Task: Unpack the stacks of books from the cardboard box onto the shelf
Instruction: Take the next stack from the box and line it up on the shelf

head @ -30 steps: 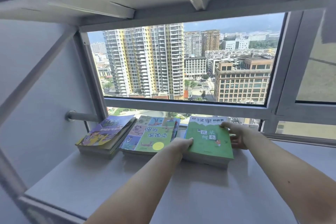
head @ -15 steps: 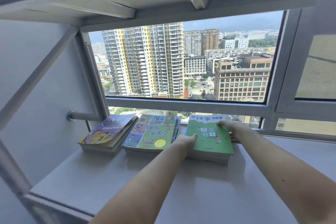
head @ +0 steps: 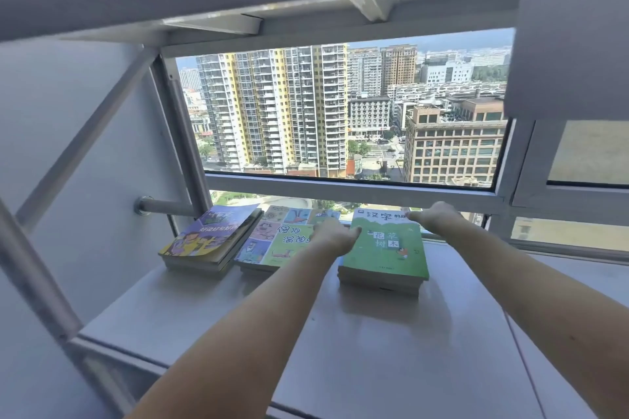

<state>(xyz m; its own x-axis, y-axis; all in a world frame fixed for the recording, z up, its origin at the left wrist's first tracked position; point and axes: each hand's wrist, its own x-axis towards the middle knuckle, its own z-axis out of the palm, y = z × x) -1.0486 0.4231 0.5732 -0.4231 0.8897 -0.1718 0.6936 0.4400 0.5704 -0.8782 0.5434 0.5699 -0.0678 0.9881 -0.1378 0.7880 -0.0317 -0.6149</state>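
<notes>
Three stacks are lying side by side on the shelf [head: 391,350] by the window, both hands, left [head: 332,236] and right [head: 434,216], are gripping the green stack [head: 386,248] at its sides, fingers curled on it, and the box is showing nowhere, so I cannot tell what remains.

On the cover of the green book [head: 384,245], which tops the right-hand stack, we read large characters 汉字 along the upper edge, followed by smaller characters partly hidden under the right hand [head: 434,216]. Lower on that cover we read 花, 草, 树 and 木 in four boxes. On the light green book [head: 275,241] of the middle stack we make out 温 in a second line of handwritten-style characters; the rest is unclear. The purple book [head: 207,235] carries lettering too blurred for us to read.
</notes>
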